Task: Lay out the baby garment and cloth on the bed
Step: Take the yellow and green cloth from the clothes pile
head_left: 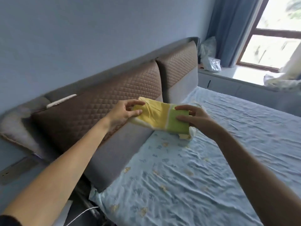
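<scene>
Pinching the folded yellow-green cloth by both ends, left hand and right hand, up by the headboard edge, hovering over the bed, lots of bare sheet stretching out rightward.

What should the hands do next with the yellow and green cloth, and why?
Probably pull the two ends apart and lower it onto the bed sheet. The left hand and right hand each pinch one end of the yellow and green cloth, which is folded and held up above the bed, not yet spread flat.
</scene>
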### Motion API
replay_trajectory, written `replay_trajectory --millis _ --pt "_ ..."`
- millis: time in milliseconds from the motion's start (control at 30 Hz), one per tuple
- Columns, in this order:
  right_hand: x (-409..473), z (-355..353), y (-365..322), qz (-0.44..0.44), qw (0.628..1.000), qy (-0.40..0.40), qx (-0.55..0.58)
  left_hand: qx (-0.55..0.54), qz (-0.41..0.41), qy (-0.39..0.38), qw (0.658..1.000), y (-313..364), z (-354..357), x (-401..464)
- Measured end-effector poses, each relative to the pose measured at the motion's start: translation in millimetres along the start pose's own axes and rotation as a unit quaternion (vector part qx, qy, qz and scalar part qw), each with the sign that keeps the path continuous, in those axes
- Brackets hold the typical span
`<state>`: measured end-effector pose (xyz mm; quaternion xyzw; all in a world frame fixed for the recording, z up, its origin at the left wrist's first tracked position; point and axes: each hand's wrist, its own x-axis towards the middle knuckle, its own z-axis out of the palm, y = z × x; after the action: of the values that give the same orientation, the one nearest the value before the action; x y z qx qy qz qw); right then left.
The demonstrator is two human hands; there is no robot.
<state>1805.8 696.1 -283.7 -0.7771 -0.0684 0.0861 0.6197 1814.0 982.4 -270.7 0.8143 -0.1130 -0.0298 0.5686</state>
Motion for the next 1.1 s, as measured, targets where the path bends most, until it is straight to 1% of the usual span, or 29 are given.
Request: replay_trajectory --millis 100,200,267,367,500,567,667,767,833,867,933,1000,1100 --pt "9 5 63 0.041 0.997 0.06 0.012 -0.021 -0.022 -0.07 0.997 -58 33 36" --pt "-1 6 139 0.102 0.987 0.123 0.033 -0.033 -0.067 -0.123 0.99 -127 81 52" --pt "-13 6 193 0.137 0.976 0.161 0.051 -0.023 -0.093 -0.169 0.981 -177 119 56" --pt "-35 14 275 0.186 0.963 0.186 0.063 0.01 -0.109 -0.222 0.969 -249 173 45" --pt "-55 28 382 0.246 0.95 0.183 0.064 0.041 -0.136 -0.226 0.964 -342 227 29" --pt "-57 37 429 0.266 0.942 0.194 0.067 0.057 -0.148 -0.227 0.961 -385 246 25" --pt "-56 55 494 0.282 0.935 0.206 0.066 0.118 -0.141 -0.256 0.949 -449 275 19" --pt "-61 75 555 0.322 0.921 0.205 0.074 0.163 -0.148 -0.258 0.941 -502 303 8" --pt "-69 87 591 0.355 0.912 0.198 0.051 0.188 -0.165 -0.255 0.934 -531 318 -1" --pt "-74 93 606 0.367 0.908 0.199 0.036 0.196 -0.172 -0.267 0.928 -544 323 -5" --pt "-81 103 627 0.369 0.905 0.211 0.008 0.234 -0.166 -0.324 0.901 -564 333 -12" --pt "-79 109 638 0.356 0.906 0.225 -0.041 0.318 -0.135 -0.368 0.863 -572 338 -12" --pt "-72 112 634 0.372 0.895 0.221 -0.104 0.428 -0.118 -0.397 0.803 -565 342 -10"
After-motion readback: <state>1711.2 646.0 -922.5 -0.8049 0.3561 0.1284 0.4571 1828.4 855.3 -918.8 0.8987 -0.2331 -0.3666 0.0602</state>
